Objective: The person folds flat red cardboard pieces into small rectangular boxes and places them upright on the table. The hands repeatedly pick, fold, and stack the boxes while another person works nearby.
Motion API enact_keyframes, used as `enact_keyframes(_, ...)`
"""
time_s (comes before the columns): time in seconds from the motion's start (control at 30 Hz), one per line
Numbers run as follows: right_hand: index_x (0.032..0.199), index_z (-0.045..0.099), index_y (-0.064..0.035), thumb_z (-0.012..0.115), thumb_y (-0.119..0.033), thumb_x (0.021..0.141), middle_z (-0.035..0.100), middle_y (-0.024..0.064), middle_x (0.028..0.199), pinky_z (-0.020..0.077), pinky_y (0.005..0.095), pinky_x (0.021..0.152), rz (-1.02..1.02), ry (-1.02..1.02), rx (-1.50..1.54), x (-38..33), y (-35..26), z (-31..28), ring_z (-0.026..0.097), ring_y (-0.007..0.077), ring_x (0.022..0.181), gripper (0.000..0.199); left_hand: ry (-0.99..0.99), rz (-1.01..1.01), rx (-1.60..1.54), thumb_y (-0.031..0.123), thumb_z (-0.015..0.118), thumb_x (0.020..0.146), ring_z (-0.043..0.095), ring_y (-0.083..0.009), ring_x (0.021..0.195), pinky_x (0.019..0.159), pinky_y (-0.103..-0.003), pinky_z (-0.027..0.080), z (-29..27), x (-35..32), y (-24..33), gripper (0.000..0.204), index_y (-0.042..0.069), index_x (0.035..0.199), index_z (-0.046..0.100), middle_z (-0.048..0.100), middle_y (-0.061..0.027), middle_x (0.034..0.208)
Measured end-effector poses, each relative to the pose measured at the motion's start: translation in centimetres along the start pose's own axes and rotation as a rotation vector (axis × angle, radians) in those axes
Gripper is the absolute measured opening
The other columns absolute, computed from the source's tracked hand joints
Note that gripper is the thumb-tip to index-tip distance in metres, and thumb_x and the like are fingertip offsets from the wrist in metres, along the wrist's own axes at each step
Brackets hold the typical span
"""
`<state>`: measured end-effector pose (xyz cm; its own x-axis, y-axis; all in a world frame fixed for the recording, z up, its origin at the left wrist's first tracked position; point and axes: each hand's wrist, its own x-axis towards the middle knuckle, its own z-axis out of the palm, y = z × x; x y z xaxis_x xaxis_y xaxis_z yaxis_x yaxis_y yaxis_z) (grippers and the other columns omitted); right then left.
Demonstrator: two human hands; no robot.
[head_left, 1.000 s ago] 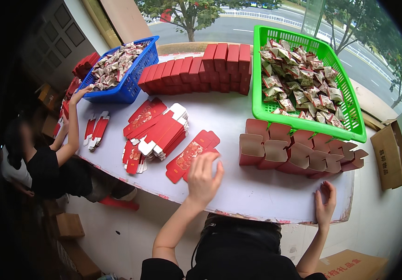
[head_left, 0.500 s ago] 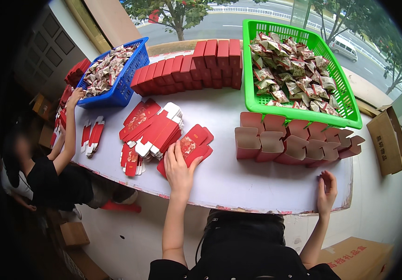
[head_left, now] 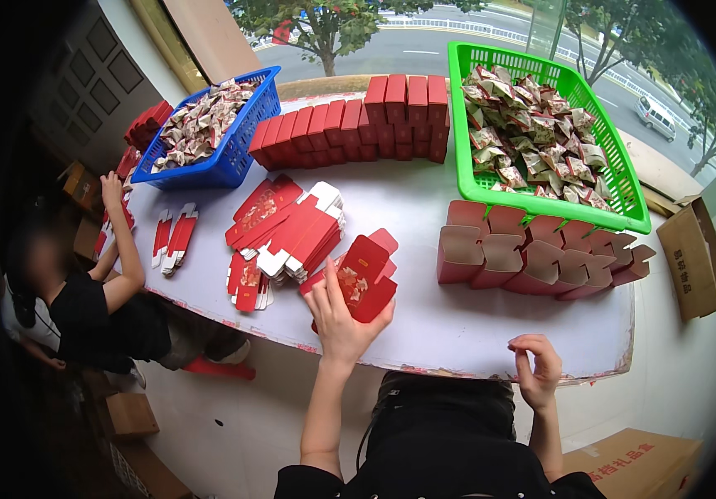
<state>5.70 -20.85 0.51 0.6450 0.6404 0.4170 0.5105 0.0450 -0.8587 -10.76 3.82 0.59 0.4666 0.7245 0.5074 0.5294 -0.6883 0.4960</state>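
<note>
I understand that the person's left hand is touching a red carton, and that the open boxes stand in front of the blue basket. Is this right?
Not entirely: the basket is the wrong one. The head view shows the open boxes standing in front of the green basket. The left hand is indeed touching a red carton.

We look down on our scuffed, white-topped table (head_left: 449,333), bearing a blue basket (head_left: 223,173) at left and a green basket (head_left: 462,166) at right. Between them, closed red boxes (head_left: 354,133) stand in stacked rows. Nearer us lie a fanned pile of flat red-and-white cartons (head_left: 301,233) and a smaller bundle (head_left: 180,235) to its left; open-topped red boxes (head_left: 532,264) stand close before the green basket.
</note>
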Motion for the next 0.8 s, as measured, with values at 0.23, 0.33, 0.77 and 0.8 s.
enact_keyframes(0.23, 0.105, 0.06, -0.0047, 0.067, 0.006, 0.071, 0.047, 0.0145, 0.117, 0.049, 0.0313, 0.077, -0.151, -0.224, 0.093, 0.8, -2.5, 3.2, 0.056, 0.025, 0.097, 0.037, -0.655, -0.14, -1.239, 0.062, 0.062, 0.076, 0.054, -0.0161, 0.091, 0.079, -0.03, 0.045, -1.3, -3.5, 4.6, 0.104, 0.003, 0.147, 0.012, 0.048, -0.0135, 0.123)
enact_keyframes(0.33, 0.116, 0.056, -0.0063, 0.07, 0.001, 0.071, 0.033, 0.0153, 0.129, 0.0479, 0.034, 0.08, -0.166, -0.277, 0.054, 2.0, -3.6, 4.0, 0.051, 0.0269, 0.105, 0.048, -0.984, -0.249, -1.554, 0.065, 0.053, 0.08, 0.049, -0.0151, 0.099, 0.088, -0.029, 0.04, -0.3, -4.8, 5.7, 0.101, 0.005, 0.148, 0.009, 0.04, -0.0096, 0.13)
enact_keyframes(0.77, 0.107, 0.056, -0.0024, 0.071, -0.007, 0.072, 0.034, 0.0154, 0.127, 0.051, 0.0369, 0.079, -0.088, -0.246, -0.035, 2.9, -4.1, 4.3, 0.057, 0.0283, 0.095, 0.038, -1.118, -0.466, -1.587, 0.058, 0.039, 0.09, 0.046, -0.0146, 0.106, 0.086, -0.027, 0.04, 1.5, -5.7, 5.7, 0.077, 0.001, 0.14, 0.028, 0.046, -0.0085, 0.118)
enact_keyframes(0.8, 0.106, 0.056, -0.0016, 0.071, -0.007, 0.072, 0.034, 0.0156, 0.126, 0.0515, 0.0366, 0.078, -0.08, -0.238, -0.038, 2.8, -3.8, 4.4, 0.057, 0.0283, 0.094, 0.037, -1.114, -0.451, -1.589, 0.055, 0.04, 0.091, 0.046, -0.0145, 0.107, 0.087, -0.028, 0.04, 1.5, -5.5, 5.9, 0.074, 0.0, 0.14, 0.028, 0.046, -0.0084, 0.118)
